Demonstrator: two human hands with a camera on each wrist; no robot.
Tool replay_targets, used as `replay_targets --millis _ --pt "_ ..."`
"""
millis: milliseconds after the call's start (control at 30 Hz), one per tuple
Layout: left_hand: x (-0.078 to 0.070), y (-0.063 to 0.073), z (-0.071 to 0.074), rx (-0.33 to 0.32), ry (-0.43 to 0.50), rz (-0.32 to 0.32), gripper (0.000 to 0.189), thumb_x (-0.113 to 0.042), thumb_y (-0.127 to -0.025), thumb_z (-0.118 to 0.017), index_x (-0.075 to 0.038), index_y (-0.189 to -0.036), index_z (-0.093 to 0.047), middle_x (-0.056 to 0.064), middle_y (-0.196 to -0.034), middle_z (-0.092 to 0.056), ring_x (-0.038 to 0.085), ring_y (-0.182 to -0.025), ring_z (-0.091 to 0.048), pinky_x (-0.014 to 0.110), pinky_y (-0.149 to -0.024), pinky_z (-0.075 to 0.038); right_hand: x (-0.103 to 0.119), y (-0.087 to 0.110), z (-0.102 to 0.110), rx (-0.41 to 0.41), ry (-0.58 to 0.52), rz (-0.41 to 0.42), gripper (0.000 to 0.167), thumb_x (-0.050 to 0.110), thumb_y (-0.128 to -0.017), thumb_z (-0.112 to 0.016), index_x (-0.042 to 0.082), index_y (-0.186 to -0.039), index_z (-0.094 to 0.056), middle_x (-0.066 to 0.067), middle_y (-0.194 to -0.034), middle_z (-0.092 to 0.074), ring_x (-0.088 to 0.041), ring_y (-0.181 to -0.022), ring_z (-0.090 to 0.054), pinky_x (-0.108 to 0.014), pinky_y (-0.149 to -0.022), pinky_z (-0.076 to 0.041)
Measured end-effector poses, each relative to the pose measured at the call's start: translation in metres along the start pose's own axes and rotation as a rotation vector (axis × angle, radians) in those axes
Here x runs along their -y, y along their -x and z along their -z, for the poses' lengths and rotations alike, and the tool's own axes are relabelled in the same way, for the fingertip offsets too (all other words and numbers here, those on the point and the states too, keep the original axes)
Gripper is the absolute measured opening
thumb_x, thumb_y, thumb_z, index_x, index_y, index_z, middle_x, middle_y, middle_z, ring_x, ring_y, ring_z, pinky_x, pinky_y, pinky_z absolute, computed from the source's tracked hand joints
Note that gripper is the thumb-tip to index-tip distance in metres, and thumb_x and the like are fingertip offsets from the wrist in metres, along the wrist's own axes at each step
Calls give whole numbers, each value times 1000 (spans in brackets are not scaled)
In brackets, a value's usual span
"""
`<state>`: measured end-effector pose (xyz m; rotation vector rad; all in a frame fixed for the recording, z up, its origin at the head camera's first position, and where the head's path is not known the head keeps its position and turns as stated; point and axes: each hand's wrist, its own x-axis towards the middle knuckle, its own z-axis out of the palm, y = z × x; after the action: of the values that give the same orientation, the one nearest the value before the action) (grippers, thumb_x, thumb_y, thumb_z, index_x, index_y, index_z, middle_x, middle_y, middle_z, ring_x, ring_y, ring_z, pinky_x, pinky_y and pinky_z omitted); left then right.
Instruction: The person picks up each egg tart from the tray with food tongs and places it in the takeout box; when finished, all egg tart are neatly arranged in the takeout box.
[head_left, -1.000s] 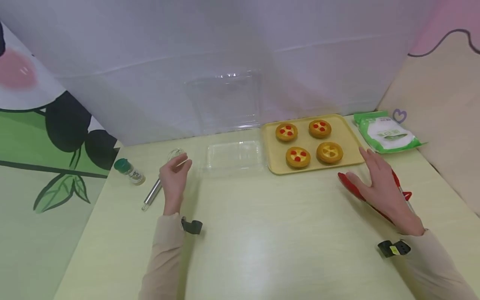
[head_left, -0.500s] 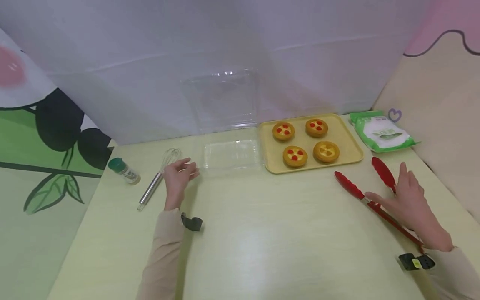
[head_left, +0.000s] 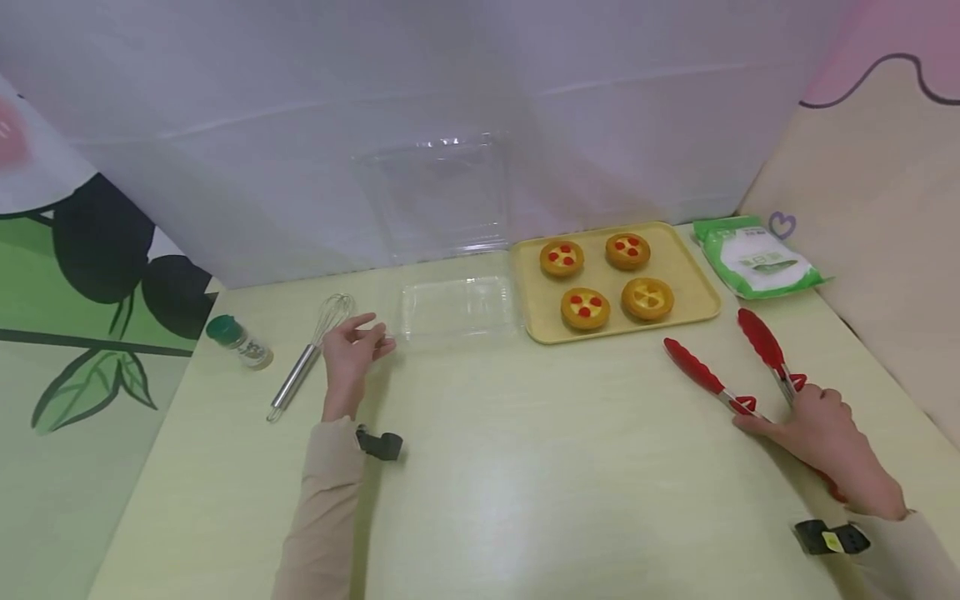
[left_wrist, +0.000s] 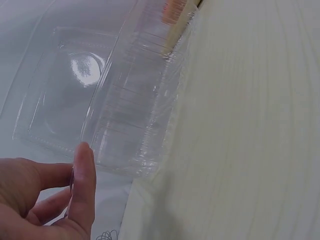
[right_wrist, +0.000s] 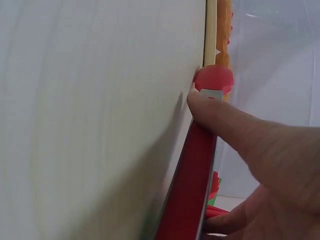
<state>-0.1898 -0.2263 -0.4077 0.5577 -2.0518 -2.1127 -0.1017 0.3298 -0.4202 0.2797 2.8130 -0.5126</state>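
On the right, my right hand (head_left: 828, 433) grips the red and silver tongs (head_left: 693, 367). Their red-tipped arms are spread, with the thumb along one arm (right_wrist: 187, 185) and the fingers at the other. Across the table, my left hand (head_left: 351, 362) is loosely bent with its fingertips right at the left edge of a clear plastic container (head_left: 457, 308). In the left wrist view, the finger and thumb overlap the corner of that container (left_wrist: 120, 125). Its transparent lid (head_left: 438, 200) stands upright against the backdrop.
A yellow tray (head_left: 697, 296) bears several tarts, among them one without red pieces (head_left: 648, 299). Behind the tongs lies a green and white bag (head_left: 761, 258). To the left are a whisk (head_left: 300, 371) and a green-capped shaker (head_left: 238, 340).
My right hand has moved back from the tongs' tips and now grips their arms. The left hand has shifted slightly towards the clear container, its fingers reaching to the right.
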Motion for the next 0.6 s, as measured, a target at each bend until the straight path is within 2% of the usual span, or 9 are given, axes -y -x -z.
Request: replay_targets --millis 167,267,433,533,600 --pt "-2 2 0 -1 -7 13 43 4 -93 -60 9 -134 -50 5 -86 -58 7 -62 -67 20 -70 -62 4 2 4 39 -41 8 84 66 -78 -68 -13 -88 -42 -22 -77 -40 -28 -67 -42 -28 -46 -36" --pt "-6 5 0 7 -6 33 45 4 -93 -60 8 -137 -48 3 -84 -58 6 -63 -67 20 -71 -62 9 3 6 32 -64 26 76 64 -82 -66 -8 -85 -41 -15 -73 -36 -23 -63 -39 -27 -46 -33" --pt "-12 10 -1 18 -2 51 46 5 -93 -59 10 -137 -47 6 -86 -57 7 -63 -67 21 -72 -62 26 4 15 -64 -111 90 68 59 -85 -66 -4 -82 -40 -11 -69 -38 -20 -57 -41 -27 -43 -35" --pt "-8 6 -1 12 -3 42 44 4 -93 -59 11 -135 -48 6 -87 -55 7 -63 -67 20 -72 -61 38 1 22 -123 -133 136 63 56 -86 -66 -2 -80 -41 -9 -68 -39 -20 -56 -41 -27 -43 -34" --pt "-4 4 0 7 -4 34 43 4 -94 -59 12 -135 -48 6 -88 -55 6 -63 -67 19 -72 -61 47 -2 28 -124 -152 146 62 56 -88 -64 -1 -82 -41 -8 -68 -39 -19 -57 -41 -27 -43 -34"
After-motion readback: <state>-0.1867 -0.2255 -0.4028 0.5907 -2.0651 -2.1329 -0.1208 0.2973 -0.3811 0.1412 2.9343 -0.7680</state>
